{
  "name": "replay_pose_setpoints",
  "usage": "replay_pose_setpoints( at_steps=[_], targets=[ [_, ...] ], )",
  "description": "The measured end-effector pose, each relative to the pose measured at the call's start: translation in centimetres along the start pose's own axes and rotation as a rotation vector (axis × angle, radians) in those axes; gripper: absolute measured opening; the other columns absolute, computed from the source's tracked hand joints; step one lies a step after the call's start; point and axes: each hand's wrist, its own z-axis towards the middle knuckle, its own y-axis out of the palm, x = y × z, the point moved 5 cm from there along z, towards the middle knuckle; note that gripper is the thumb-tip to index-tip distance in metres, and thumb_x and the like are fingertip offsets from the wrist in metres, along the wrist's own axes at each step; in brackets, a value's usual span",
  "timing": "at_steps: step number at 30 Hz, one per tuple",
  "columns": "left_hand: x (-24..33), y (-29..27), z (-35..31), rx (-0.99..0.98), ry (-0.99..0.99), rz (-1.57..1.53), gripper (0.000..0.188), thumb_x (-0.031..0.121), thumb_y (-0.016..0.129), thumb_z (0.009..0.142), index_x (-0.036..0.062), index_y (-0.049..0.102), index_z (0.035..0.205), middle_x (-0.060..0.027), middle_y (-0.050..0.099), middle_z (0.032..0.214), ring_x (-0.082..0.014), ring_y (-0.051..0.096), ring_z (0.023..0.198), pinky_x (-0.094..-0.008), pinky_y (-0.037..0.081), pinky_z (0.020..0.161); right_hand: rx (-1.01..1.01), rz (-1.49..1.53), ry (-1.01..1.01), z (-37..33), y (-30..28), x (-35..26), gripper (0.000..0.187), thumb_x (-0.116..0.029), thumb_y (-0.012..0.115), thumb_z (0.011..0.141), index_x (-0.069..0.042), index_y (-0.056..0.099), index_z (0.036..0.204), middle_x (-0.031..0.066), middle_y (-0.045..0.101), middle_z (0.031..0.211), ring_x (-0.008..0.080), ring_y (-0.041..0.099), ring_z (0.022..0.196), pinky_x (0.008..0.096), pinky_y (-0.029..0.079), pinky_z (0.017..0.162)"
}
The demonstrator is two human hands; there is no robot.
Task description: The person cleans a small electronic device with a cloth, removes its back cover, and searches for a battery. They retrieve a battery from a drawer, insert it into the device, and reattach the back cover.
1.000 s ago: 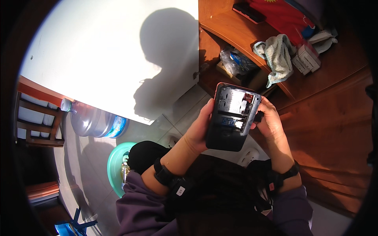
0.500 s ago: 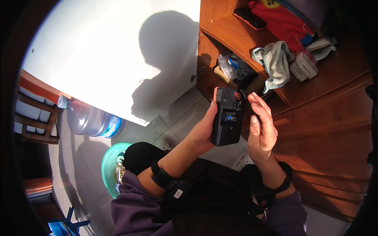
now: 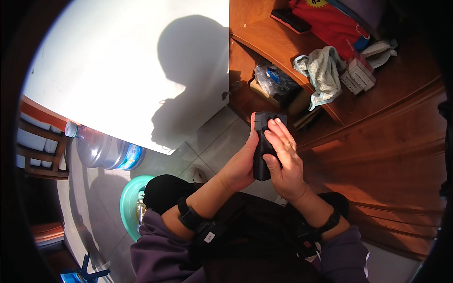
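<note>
My left hand is closed around the side of a black box-shaped device with a red-orange edge, its thumb lying along the near side. My right hand lies over the device's right part, fingers stretched out and pressing flat on its face. Those fingers cover most of the face, so I cannot see the compartment there or how the cover sits. Both forearms wear black straps with small units on them.
Ahead stands a white panel bearing my shadow. To the right, a wooden cabinet holds a cloth, a small box and another black device. A large water bottle and a green basin are on the left.
My right hand has moved left onto the device, bringing down a dark cover piece. The compartment with red and blue parts is now hidden.
</note>
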Motion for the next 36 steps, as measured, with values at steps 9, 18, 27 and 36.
replay_pose_setpoints(
  at_steps=[9,18,27,36],
  targets=[
    [-0.1,-0.2,0.1,0.035,-0.046,-0.041,0.058,0.051,0.021,0.096,0.011,0.033,0.136,-0.0049,0.048,0.127,-0.0148,0.049,0.115,-0.0297,0.044,0.094,0.01,-0.014,-0.03,0.1,-0.6,0.6,0.032,-0.026,0.053,0.091,0.0,0.061,0.108,0.0177,0.051,0.127,0.034,0.044,0.123,0.04,0.033,0.098],
    [1.1,-0.1,0.2,0.082,-0.012,-0.042,0.059,0.053,0.019,0.096,0.0128,0.035,0.135,-0.0039,0.047,0.128,-0.0152,0.049,0.115,-0.0304,0.043,0.094,-0.087,-0.047,-0.149,0.4,-0.3,0.7,0.033,-0.022,0.054,0.089,-0.004,0.058,0.116,0.0147,0.047,0.131,0.0333,0.041,0.124,0.0436,0.03,0.102],
    [6.8,-0.5,0.1,0.182,0.36,-0.124,0.05,0.046,0.038,0.094,0.0096,0.041,0.128,-0.0057,0.053,0.121,-0.0168,0.054,0.108,-0.0335,0.044,0.091,0.063,0.161,0.404,7.4,-1.8,1.8,0.053,-0.029,0.06,0.088,0.004,0.044,0.126,0.0165,0.052,0.12,0.0249,0.053,0.105,0.0331,0.046,0.084],
    [8.9,-1.7,1.1,0.302,0.253,0.02,0.057,0.04,0.037,0.096,0.0031,0.027,0.139,-0.0135,0.043,0.133,-0.0238,0.039,0.123,-0.039,0.03,0.103,0.253,0.69,0.839,15.3,-3.1,9.3,0.035,-0.031,0.046,0.095,0.002,0.057,0.103,0.0059,0.057,0.069,0.0131,0.05,0.049,0.0247,0.041,0.043]
  ],
)
